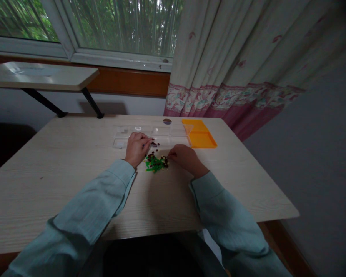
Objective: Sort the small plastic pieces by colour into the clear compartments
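A loose pile of small building bricks [156,164], green, dark brown and pale yellow, lies on the table between my hands. My left hand [137,149] is at the near edge of a clear compartment box [161,131], its fingers pinched together. Some dark brown pieces [155,144] are just beside those fingertips. My right hand [187,157] rests at the right side of the pile with its fingers curled closed near the dark bricks. Whatever either pinch holds is too small or hidden to make out.
An orange tray [203,134] lies at the right end of the clear box, partly under it. A round dark hole [167,121] is in the table [83,177] behind the box. A raised shelf [60,79] stands at the back left, a curtain [219,77] hangs behind.
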Demonstrator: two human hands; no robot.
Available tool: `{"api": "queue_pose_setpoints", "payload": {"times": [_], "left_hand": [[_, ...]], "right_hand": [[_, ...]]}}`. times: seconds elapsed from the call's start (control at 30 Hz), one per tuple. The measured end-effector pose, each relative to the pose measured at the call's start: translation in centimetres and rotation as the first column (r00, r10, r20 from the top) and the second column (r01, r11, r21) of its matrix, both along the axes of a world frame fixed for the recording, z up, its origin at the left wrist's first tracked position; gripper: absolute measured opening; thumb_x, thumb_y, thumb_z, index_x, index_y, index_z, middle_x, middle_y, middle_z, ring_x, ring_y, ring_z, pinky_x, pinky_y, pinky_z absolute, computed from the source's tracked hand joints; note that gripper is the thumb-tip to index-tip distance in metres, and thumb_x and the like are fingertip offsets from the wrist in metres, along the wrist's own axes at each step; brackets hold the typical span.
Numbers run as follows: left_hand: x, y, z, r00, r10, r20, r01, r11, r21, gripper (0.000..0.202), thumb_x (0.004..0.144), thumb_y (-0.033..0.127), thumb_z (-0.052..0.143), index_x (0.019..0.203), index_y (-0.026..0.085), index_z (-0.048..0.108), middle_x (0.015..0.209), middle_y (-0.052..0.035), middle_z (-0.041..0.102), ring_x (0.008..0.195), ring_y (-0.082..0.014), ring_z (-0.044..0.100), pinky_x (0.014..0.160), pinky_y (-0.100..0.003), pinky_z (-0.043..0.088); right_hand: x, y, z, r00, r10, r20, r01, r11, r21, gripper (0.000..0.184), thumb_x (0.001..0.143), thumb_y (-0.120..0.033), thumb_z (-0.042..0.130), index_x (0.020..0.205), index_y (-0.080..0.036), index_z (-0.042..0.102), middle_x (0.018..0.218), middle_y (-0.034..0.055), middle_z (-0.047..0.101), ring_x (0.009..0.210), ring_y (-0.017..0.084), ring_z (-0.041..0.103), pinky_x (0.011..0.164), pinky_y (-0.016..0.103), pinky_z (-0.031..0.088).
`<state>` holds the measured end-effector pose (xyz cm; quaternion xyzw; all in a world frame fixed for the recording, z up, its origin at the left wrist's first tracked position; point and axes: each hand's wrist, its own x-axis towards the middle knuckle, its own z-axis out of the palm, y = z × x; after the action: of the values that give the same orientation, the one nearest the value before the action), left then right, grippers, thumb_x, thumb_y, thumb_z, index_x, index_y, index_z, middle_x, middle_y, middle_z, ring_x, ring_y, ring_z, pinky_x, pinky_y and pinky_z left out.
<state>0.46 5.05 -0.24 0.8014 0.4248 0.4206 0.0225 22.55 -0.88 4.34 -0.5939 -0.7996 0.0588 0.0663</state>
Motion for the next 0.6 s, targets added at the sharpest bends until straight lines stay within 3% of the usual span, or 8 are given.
{"api": "queue_pose_setpoints", "payload": {"times": [0.17, 0.27, 0.43, 0.6], "left_hand": [[0.0, 0.0, 0.0, 1.000, 0.008, 0.004, -0.008, 1.000, -0.011, 0.026, 0.093, 0.035, 0.051, 0.103, 0.023, 0.073, 0.089, -0.0067, 0.064, 0.092, -0.0222, 0.050, 0.084, -0.040, 0.040], [0.1, -0.2, 0.2, 0.999, -0.030, 0.011, 0.030, 1.000, 0.000, 0.027, 0.094, 0.034, 0.050, 0.108, 0.024, 0.071, 0.092, -0.0062, 0.063, 0.094, -0.0215, 0.050, 0.086, -0.039, 0.040], [0.3, -0.9, 0.7, 0.973, -0.227, -0.044, 0.228, 0.973, 0.028, 0.027, 0.093, 0.033, 0.053, 0.115, 0.027, 0.067, 0.095, -0.0053, 0.062, 0.096, -0.0200, 0.051, 0.089, -0.038, 0.041], [0.4, -1.2, 1.1, 0.956, -0.280, -0.091, 0.283, 0.959, 0.021, 0.028, 0.091, 0.035, 0.056, 0.115, 0.026, 0.067, 0.095, -0.0060, 0.063, 0.095, -0.0201, 0.051, 0.086, -0.037, 0.041]], "right_hand": [[0.0, 0.2, -0.3, 0.979, -0.037, -0.200, 0.063, 0.990, 0.123, 0.016, 0.087, -0.027, 0.060, 0.087, -0.021, 0.075, 0.091, 0.0065, 0.070, 0.091, 0.018, 0.060, 0.081, 0.028, 0.043], [-0.3, 0.5, -0.8, 0.918, -0.045, -0.395, 0.115, 0.981, 0.156, 0.014, 0.086, -0.025, 0.061, 0.086, -0.019, 0.074, 0.091, 0.0064, 0.071, 0.089, 0.017, 0.061, 0.083, 0.028, 0.044], [-1.0, 1.2, -1.9, 0.680, -0.108, -0.725, 0.143, 0.990, -0.014, 0.015, 0.080, -0.029, 0.065, 0.082, -0.017, 0.074, 0.082, 0.0048, 0.074, 0.079, 0.016, 0.065, 0.076, 0.027, 0.047], [-1.2, 1.8, -3.2, 0.507, -0.164, -0.846, 0.045, 0.986, -0.163, 0.021, 0.075, -0.036, 0.066, 0.082, -0.018, 0.075, 0.082, 0.0038, 0.074, 0.078, 0.016, 0.064, 0.074, 0.028, 0.047]]}}
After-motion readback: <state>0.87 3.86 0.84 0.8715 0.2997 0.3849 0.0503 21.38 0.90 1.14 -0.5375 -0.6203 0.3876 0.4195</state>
